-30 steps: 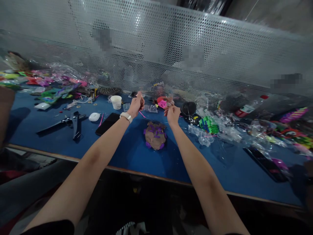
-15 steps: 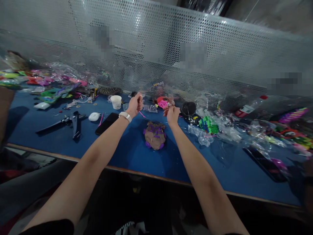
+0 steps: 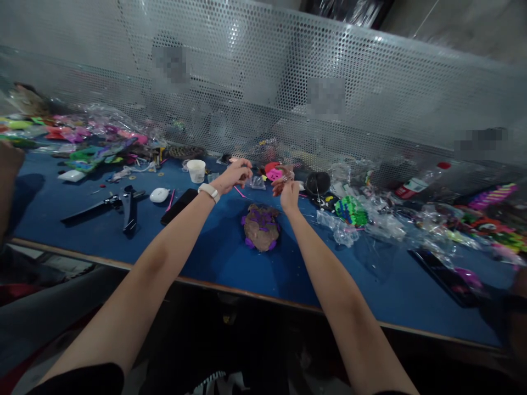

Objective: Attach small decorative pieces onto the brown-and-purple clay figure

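A roundish brown clay piece with purple bits (image 3: 262,227) lies on the blue table in front of me, between my forearms. My left hand (image 3: 236,174), with a white band on its wrist, hovers beyond it on the left. Its fingers are loosely bent and apart, and I see nothing held in them. On the right, my right hand (image 3: 289,193) is closed, its fingers curled inward. Something clear and brownish shows at its fingertips, too small to name. Just behind that hand lies a pink and red clay piece (image 3: 273,173).
A white paper cup (image 3: 196,171), a white case (image 3: 159,195), a black phone (image 3: 180,207) and a dark folded tool (image 3: 128,211) are on the left. Rightward lie a green and blue clay piece (image 3: 351,211), plastic wrappers, a bottle (image 3: 420,182) and another phone (image 3: 442,277). A perforated metal screen (image 3: 255,71) stands behind.
My left hand has loosened from a closed fist, its fingers now spreading and reaching slightly right. My right hand has turned and shifted a little. The clay piece has stayed in place.
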A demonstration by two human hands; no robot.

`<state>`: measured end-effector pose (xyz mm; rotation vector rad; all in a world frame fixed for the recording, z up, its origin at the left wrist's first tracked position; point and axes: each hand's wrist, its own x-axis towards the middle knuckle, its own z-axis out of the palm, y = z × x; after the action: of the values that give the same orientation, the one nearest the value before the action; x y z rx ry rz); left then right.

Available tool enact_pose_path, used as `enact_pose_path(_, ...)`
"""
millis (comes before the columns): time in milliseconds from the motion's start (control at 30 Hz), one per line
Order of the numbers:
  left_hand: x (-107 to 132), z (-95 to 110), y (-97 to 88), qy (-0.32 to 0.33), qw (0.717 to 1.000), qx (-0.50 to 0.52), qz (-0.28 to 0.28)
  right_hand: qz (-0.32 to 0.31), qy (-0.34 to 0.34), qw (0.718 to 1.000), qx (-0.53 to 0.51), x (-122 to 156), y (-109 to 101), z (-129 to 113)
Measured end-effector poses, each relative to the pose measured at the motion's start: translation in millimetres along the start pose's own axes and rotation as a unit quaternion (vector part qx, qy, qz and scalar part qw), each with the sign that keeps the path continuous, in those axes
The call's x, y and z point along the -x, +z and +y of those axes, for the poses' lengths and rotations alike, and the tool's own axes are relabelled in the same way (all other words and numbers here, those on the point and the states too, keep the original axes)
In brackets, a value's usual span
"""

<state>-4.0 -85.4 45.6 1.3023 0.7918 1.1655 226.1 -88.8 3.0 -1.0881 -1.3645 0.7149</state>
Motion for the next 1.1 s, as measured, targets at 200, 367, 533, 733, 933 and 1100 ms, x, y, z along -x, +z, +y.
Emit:
enact_pose_path(200,-2.5,-5.9,-6.0,0.025,0.996,-0.088,0.007,-0.025,-0.01,1.0,-0.014,0.4,-1.8,1.1)
enact_pose_path(367,-4.4,-8.2,-18.8,0.035,0.985,-0.17,0.011,-0.052,-0.013,0.998,-0.017,0.9,-2.1,0.1)
enact_pose_path(533,-6.5,-10.2,-35.9,0.068,0.934,-0.351,0.005,-0.058,-0.008,0.998,-0.013,2.0,-0.8,-0.9)
enact_pose_path(733,-7.0,-25.1,-49.8,0.056,0.863,-0.499,0.045,-0.08,-0.012,0.997,-0.021,1.6,0.1,0.6)
enact_pose_path(933,-3.0,-32.8,-58.9,0.016,0.835,-0.549,0.042,-0.096,-0.008,0.995,-0.015,1.3,0.6,3.8)
enact_pose_path(1100,-5.2,-27.1,-53.8,0.045,0.845,-0.531,0.051,-0.114,-0.012,0.993,-0.017,-1.2,0.6,10.5)
